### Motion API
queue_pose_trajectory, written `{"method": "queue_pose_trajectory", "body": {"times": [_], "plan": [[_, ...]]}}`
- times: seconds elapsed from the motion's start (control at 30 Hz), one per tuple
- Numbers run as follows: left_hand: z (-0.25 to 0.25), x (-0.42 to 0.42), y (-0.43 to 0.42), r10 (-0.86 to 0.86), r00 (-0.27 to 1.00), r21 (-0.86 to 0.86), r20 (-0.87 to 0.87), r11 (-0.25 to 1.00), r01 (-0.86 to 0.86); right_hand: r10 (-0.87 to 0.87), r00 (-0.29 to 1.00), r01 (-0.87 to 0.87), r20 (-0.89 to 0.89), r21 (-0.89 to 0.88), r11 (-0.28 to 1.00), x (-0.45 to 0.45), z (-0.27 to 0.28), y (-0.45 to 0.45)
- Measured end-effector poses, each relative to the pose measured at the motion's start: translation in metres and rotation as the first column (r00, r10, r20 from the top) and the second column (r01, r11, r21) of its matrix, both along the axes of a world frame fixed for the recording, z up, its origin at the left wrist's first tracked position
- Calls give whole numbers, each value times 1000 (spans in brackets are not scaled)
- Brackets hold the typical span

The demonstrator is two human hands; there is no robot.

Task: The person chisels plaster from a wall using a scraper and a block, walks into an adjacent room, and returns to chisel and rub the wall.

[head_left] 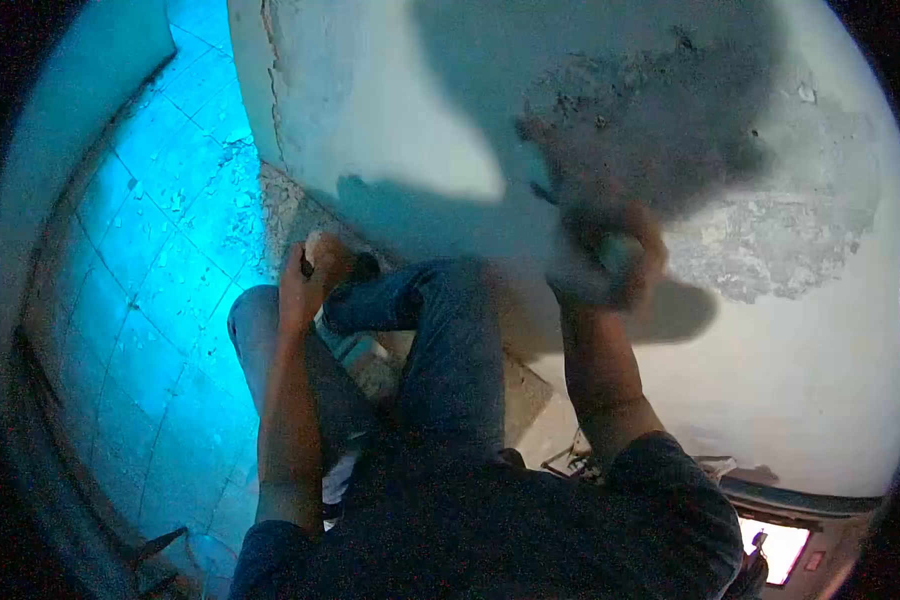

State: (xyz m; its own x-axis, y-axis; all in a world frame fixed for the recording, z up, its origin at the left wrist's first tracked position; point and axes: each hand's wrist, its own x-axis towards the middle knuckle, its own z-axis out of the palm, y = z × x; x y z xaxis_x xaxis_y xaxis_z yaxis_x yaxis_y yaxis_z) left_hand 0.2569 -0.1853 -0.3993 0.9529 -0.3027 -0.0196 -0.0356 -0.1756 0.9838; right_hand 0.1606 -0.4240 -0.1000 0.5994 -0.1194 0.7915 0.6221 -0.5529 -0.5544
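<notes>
My right hand (640,260) is raised in front of the wall and smeared by motion. Its fingers look closed round a blurred tool with a pale greenish part (618,254); a dark, narrow end seems to reach up and left toward the wall (790,390). The tool's exact kind cannot be made out. Low at the left, my left hand (298,290) rests near my left knee, beside my foot (332,258). Its fingers are curled around something small, partly dark, too dim to name. Grey, rough patches (770,250) show where the wall's pale coating is gone.
Tiled floor (160,290) lit blue lies to the left, scattered with pale flakes (235,180). A crack (273,90) runs down the wall's edge. Beneath my legs is a pale block-like thing (370,365). A bright doorway (775,550) shows at lower right.
</notes>
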Motion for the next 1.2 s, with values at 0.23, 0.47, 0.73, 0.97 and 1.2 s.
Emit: {"method": "queue_pose_trajectory", "body": {"times": [0.23, 0.47, 0.73, 0.97, 1.2], "plan": [[-2, 5, -4, 66, 998, -13, 9, 998, -66, -84, 983, 13, -165, -389, 921, -27, 22, 11], [11, 4, -5, 15, 994, -3, 111, 1000, -15, -144, 989, 138, -31, -136, 981, -16, 10, 4], [-3, 4, 0, 32, 999, 57, 30, 998, -34, 15, 989, -63, -150, -323, 944, -15, 25, -4], [-3, 8, 0, 57, 997, 15, 50, 998, -58, -144, 988, 156, 64, -304, 940, -5, 16, 29], [-6, 7, 0, -31, 999, 23, -26, 999, 32, -57, 998, 51, -13, -261, 964, -10, 9, 12]]}}
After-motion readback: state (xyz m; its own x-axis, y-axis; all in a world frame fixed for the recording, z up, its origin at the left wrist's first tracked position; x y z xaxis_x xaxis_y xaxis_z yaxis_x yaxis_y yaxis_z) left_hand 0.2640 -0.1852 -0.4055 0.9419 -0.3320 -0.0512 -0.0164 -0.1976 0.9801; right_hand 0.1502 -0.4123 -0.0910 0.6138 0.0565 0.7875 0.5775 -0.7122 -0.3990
